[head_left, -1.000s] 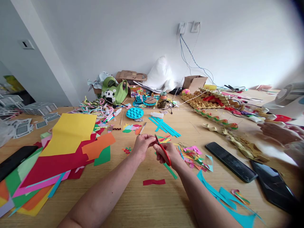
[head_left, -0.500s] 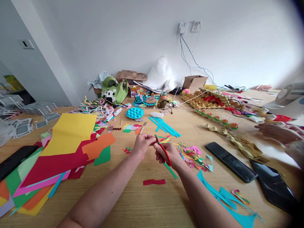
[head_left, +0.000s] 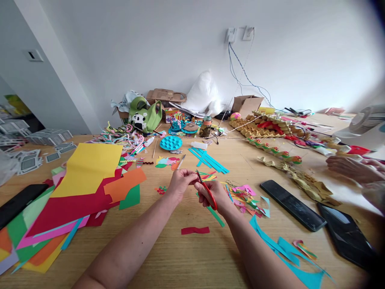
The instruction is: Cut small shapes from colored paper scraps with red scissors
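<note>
The right hand [head_left: 219, 195] curls around red-handled scissors [head_left: 210, 193]; the left hand [head_left: 179, 184] is pinched together.

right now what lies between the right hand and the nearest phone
The head view shows a loose pile of coloured paper scraps between the right hand, which holds the scissors, and that phone.

2 bare forearms [head_left: 141, 233] angled inward; left grip [head_left: 179, 185] pinched, right grip [head_left: 217, 196] curled, close together.

A wooden table [head_left: 168, 257] bears coloured sheets [head_left: 93, 170] left of the left hand [head_left: 179, 185], paper scraps [head_left: 247, 189] right of the right hand [head_left: 217, 196].
</note>
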